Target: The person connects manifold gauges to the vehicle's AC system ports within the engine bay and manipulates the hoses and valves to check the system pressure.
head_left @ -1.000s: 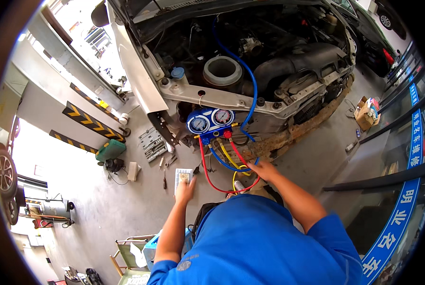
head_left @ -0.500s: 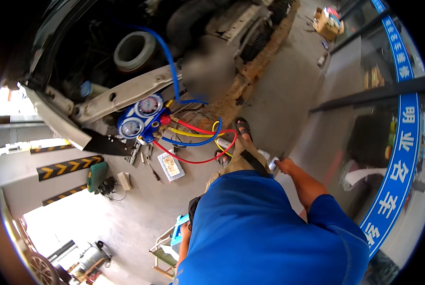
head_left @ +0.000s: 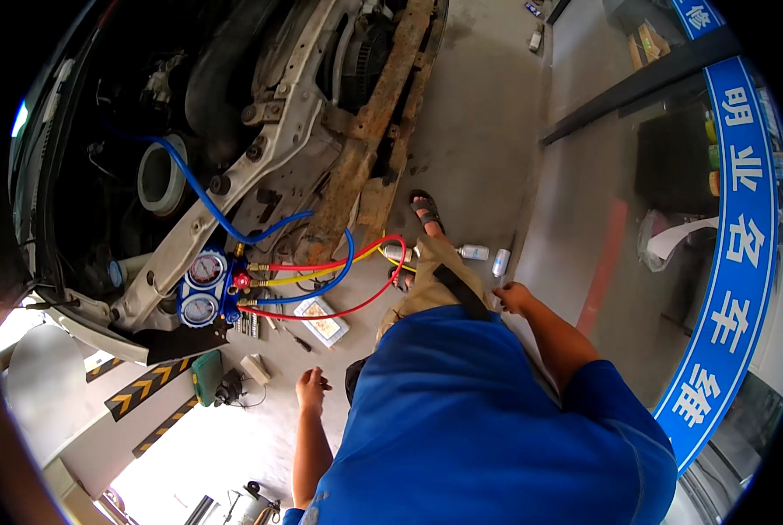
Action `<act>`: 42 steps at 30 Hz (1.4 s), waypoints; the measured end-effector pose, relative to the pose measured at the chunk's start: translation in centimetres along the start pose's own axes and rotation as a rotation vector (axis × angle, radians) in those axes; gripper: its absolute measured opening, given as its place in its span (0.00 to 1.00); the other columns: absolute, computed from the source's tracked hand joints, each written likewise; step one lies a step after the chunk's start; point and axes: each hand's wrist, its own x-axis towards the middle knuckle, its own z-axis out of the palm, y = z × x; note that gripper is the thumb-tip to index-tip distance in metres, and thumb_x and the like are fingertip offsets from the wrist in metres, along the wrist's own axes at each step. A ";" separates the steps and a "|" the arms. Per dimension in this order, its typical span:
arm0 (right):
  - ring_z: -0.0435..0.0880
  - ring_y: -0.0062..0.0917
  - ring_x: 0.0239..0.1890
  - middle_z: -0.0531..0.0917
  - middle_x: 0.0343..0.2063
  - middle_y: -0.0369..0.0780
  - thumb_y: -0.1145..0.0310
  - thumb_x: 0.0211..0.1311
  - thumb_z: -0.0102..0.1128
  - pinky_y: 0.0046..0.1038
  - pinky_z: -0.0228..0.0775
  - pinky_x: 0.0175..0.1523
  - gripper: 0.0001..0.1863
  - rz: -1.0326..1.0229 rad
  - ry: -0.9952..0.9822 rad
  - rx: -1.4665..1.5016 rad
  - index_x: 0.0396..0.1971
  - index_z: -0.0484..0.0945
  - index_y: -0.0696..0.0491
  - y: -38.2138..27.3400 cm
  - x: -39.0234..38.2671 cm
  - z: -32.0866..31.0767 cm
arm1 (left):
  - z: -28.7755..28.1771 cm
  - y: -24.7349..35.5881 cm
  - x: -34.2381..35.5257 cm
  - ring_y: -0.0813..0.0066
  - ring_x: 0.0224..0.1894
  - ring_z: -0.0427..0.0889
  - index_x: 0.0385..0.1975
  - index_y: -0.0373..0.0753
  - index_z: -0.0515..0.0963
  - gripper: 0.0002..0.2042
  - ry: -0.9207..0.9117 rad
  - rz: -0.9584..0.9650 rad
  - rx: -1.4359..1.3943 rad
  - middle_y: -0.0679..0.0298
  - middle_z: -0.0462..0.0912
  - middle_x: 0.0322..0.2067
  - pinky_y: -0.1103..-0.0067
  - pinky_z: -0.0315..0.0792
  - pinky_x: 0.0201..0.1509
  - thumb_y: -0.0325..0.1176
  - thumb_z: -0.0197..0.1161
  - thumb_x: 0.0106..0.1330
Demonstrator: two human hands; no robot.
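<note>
My left hand [head_left: 313,385] hangs low, left of my body, fingers loosely apart and holding nothing visible. Beyond it on the floor lie a pale plastic case [head_left: 330,325] and a screwdriver [head_left: 299,344]. My right hand [head_left: 514,298] is out to the right with curled fingers, hiding whatever they may hold. It is nearest an upright-looking or lying white can [head_left: 501,262], orientation unclear; similar cans [head_left: 474,252] are beside my feet. A blue manifold gauge set [head_left: 205,293] with red, yellow and blue hoses [head_left: 348,311] hangs at the car's front beam [head_left: 234,194].
The open engine bay [head_left: 203,87] and rusty lower beam [head_left: 383,96] fill the upper left. A glass wall with a blue lettered band [head_left: 734,227] runs along my right. Striped barriers [head_left: 151,385], a green case [head_left: 206,378] and a silver tank [head_left: 251,506] are at lower left.
My view has turned, swinging the car leftward. My right hand has left the hoses and is near the cans. My left hand has moved away from the plastic case.
</note>
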 end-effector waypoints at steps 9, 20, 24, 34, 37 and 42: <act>0.79 0.29 0.23 0.80 0.26 0.45 0.51 0.55 0.58 0.29 0.70 0.25 0.27 0.011 0.032 -0.037 0.40 0.73 0.63 -5.3 3.8 -11.5 | 7.9 3.5 -0.8 0.74 0.17 0.77 0.35 0.32 0.76 0.14 0.038 -0.078 -0.069 0.61 0.76 0.19 0.82 0.65 0.18 0.38 0.55 0.62; 0.75 0.24 0.16 0.76 0.17 0.41 0.59 0.58 0.60 0.27 0.64 0.18 0.20 -0.289 -0.035 0.085 0.36 0.70 0.63 -21.6 15.5 -30.0 | 20.3 14.0 -6.2 0.69 0.24 0.79 0.38 0.27 0.75 0.18 0.145 -0.231 -0.144 0.55 0.79 0.25 0.76 0.76 0.28 0.40 0.58 0.60; 0.78 0.26 0.20 0.78 0.24 0.42 0.55 0.60 0.58 0.28 0.68 0.22 0.20 -0.136 -0.084 -0.059 0.38 0.69 0.58 -22.5 15.5 -37.1 | 25.0 20.5 -3.8 0.72 0.24 0.79 0.38 0.28 0.75 0.17 0.148 0.014 -0.238 0.56 0.79 0.26 0.77 0.75 0.29 0.40 0.58 0.61; 0.81 0.35 0.41 0.79 0.42 0.48 0.50 0.56 0.59 0.37 0.72 0.43 0.32 0.030 -0.135 -0.365 0.52 0.67 0.60 -22.8 11.6 -37.7 | 32.6 19.2 -0.8 0.72 0.23 0.80 0.35 0.28 0.76 0.18 0.067 0.020 -0.235 0.57 0.80 0.24 0.76 0.74 0.29 0.41 0.57 0.61; 0.82 0.35 0.37 0.81 0.37 0.48 0.55 0.58 0.58 0.36 0.74 0.39 0.28 -0.119 -0.103 -0.383 0.50 0.68 0.64 -24.8 14.1 -37.2 | 33.2 14.8 -0.1 0.67 0.22 0.80 0.34 0.31 0.77 0.17 0.027 -0.265 -0.320 0.54 0.80 0.24 0.71 0.74 0.26 0.42 0.58 0.58; 0.82 0.32 0.23 0.81 0.23 0.46 0.62 0.59 0.57 0.29 0.75 0.29 0.21 -0.276 0.019 -0.081 0.40 0.74 0.68 -28.2 14.6 -38.0 | 30.3 12.5 2.7 0.66 0.19 0.79 0.36 0.32 0.74 0.14 -0.054 -0.328 -0.241 0.54 0.79 0.24 0.72 0.71 0.19 0.38 0.58 0.58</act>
